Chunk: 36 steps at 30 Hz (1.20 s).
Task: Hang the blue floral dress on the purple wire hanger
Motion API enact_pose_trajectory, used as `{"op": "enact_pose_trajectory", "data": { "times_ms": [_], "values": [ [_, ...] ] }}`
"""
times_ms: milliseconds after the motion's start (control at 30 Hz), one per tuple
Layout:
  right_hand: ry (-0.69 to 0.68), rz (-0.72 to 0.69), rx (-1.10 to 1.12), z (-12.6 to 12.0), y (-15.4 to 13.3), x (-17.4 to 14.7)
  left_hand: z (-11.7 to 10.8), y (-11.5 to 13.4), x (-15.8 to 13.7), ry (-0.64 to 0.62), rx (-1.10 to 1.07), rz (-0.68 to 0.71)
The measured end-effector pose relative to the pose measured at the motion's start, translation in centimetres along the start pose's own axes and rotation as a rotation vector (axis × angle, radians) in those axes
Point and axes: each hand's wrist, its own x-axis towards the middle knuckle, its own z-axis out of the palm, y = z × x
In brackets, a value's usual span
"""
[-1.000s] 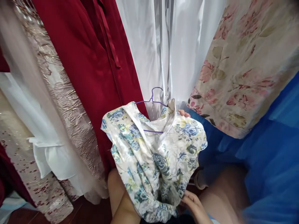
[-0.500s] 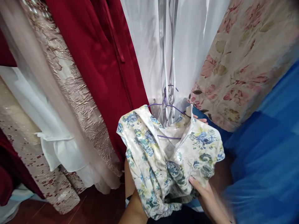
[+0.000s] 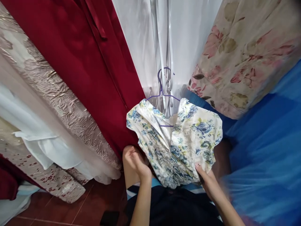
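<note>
A white blouse [image 3: 164, 147] with blue and green flowers spreads out in front of me, its V-neck facing up. Inside its shoulders sits a purple wire hanger [image 3: 162, 91], whose hook points away from me. My right hand [image 3: 205, 175] grips the blouse's lower right side, thumb on top and fingers hidden beneath the cloth. To the left of the blouse, my left hand [image 3: 137, 160] is apart from the cloth, palm turned up and fingers loosely bent, holding nothing.
Long garments hang all round: a dark red dress [image 3: 94, 78], white cloth [image 3: 136, 37] with silver straps, a pink-flowered beige dress [image 3: 244, 59] and blue cloth [image 3: 265, 141]. Textured pink fabric [image 3: 58, 84] hangs at the left. A dark flat object [image 3: 109, 218] lies on the red tiled floor [image 3: 80, 208].
My left hand has come out from beneath the blouse to its left side. The blouse now lies flatter and straighter on the hanger, with my right hand still on its lower edge.
</note>
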Motion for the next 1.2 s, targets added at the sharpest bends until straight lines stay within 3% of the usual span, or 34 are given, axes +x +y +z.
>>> {"op": "enact_pose_trajectory", "data": {
  "times_ms": [33,67,167,233,433,500,600,667,733,800,967,1100,1200],
  "values": [
    [-0.022,0.010,0.002,0.3,0.0,-0.1,0.3,0.7,-1.0,0.027,0.000,0.024],
    [-0.048,0.024,0.010,0.5,0.0,-0.1,0.8,1.5,-1.9,-0.028,0.009,0.048],
    [-0.099,0.081,0.037,0.6,-0.1,-0.3,2.5,3.2,-4.1,-0.426,0.045,0.028],
    [-0.094,0.096,0.042,0.4,0.1,-0.5,3.4,3.6,-4.7,-0.598,0.041,-0.029],
    [-0.049,0.067,-0.058,0.1,0.8,0.8,3.5,4.0,-4.3,-0.707,0.080,-0.020],
    [0.053,-0.094,-0.265,0.0,0.7,1.9,2.9,4.5,-3.9,-0.752,0.079,-0.045],
    [0.317,-0.483,-0.623,0.4,0.5,2.5,1.7,5.3,-3.5,-0.774,0.041,-0.132],
    [0.390,-0.670,-0.699,1.8,0.7,1.7,1.1,5.8,-3.3,-0.783,0.000,-0.182],
    [0.324,-0.755,-0.661,3.9,0.9,0.5,0.6,6.6,-3.1,-0.817,-0.026,-0.210],
    [0.176,-0.750,-0.629,6.1,1.0,-0.4,0.4,7.4,-3.0,-0.859,-0.035,-0.221],
    [-0.272,-0.532,-0.707,8.3,0.7,1.0,0.5,8.6,-3.9,-0.966,-0.097,-0.259],
    [-0.326,-0.502,-0.646,7.4,1.7,2.4,1.3,9.2,-2.8,-0.935,-0.309,-0.502],
    [-0.307,-0.464,-0.639,7.2,2.8,2.3,3.0,11.1,0.6,-0.837,-0.591,-0.705]
  ]
}}
